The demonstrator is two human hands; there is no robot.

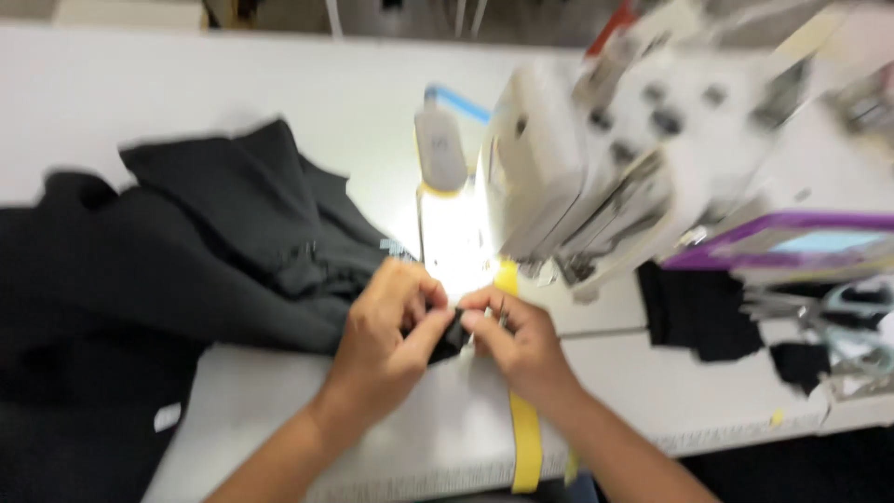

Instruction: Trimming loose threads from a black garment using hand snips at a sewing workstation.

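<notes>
The picture is motion-blurred. My left hand and my right hand meet just in front of a white sewing machine. Both pinch a small piece of black fabric between thumbs and fingers. A large heap of black fabric lies to the left, its edge close to my left hand. Whether the small piece belongs to the heap cannot be told. A yellow tape strip runs from under my right hand to the table's front edge.
The white table carries the machine, lit brightly at its needle area. Right of the machine lie black fabric scraps, a purple-edged tray and scissors. A grey-handled tool lies behind the lit area.
</notes>
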